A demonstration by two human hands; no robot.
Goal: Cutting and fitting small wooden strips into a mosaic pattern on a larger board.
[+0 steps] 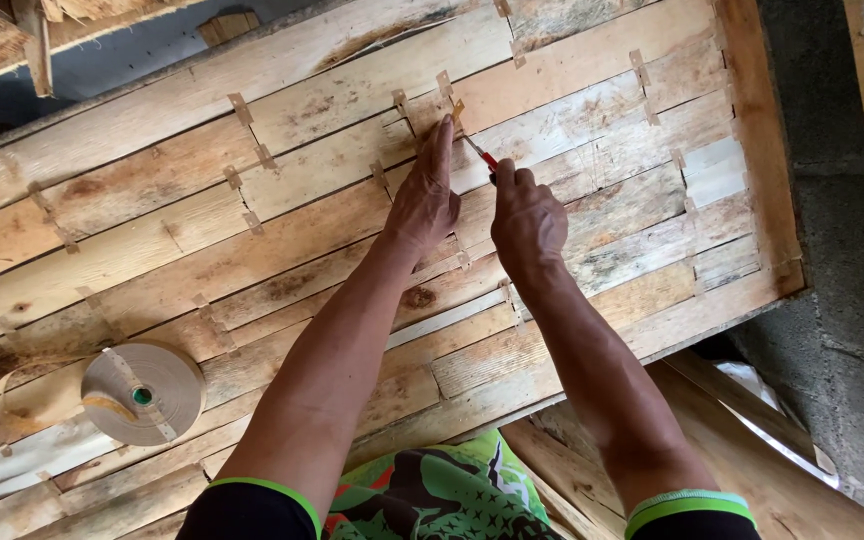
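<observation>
The left hand (pixel 424 195) lies flat on a wide sheet of joined wood veneer strips (pixel 252 240), fingers stretched out together and pointing away from the body, the fingertips pressing down a short piece of brown paper tape (pixel 446 100) that crosses a seam between two strips. It grips nothing — the palm and fingers simply press the surface.

The right hand (pixel 527 220) sits just beside it, fist closed around a small red-handled cutter (pixel 483 157). Only the red end and a thin metal blade show beyond the knuckles; the blade tip points up and left toward the taped seam, near the left fingertips. Whether the blade touches the wood I cannot tell.

Many more short tape pieces bridge the seams across the sheet, scattered in rows from the left edge to the far right. The strips vary from pale to stained and dark-streaked. Near the lower left, well apart from both hands, a roll of brown paper tape (pixel 144 392) lies flat on the veneer with a loose tail curling out to its left.

Both forearms reach in from the bottom edge, dark sleeves with green cuffs — green patterned clothing (pixel 442 490) shows between them. A grey concrete floor (pixel 832 260) runs along the right side.
</observation>
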